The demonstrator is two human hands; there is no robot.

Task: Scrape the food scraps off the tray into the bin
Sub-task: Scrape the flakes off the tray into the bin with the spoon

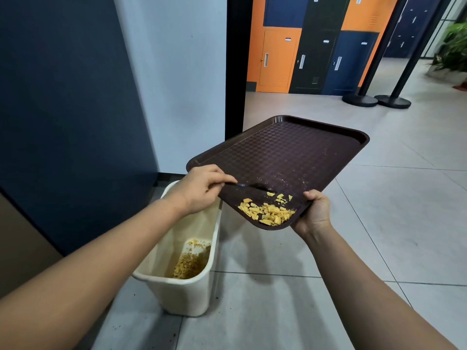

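Observation:
A dark brown tray (285, 152) is held tilted above the floor, its near corner lowest. My right hand (316, 210) grips that near right edge from below. Yellow food scraps (267, 212) are heaped in the low corner, with a few crumbs higher up. My left hand (202, 188) holds a thin dark utensil (252, 186) whose tip rests on the tray just above the scraps. A cream bin (182, 281) stands on the floor below and left of the tray's corner, with yellow scraps (189, 263) lying at its bottom.
A dark blue wall panel (63, 122) and a pale wall (182, 72) rise just behind the bin. Orange, black and blue lockers (313, 46) stand farther back. Two black post bases (376, 99) and a potted plant (454, 44) are at the far right on the grey tiled floor (379, 236).

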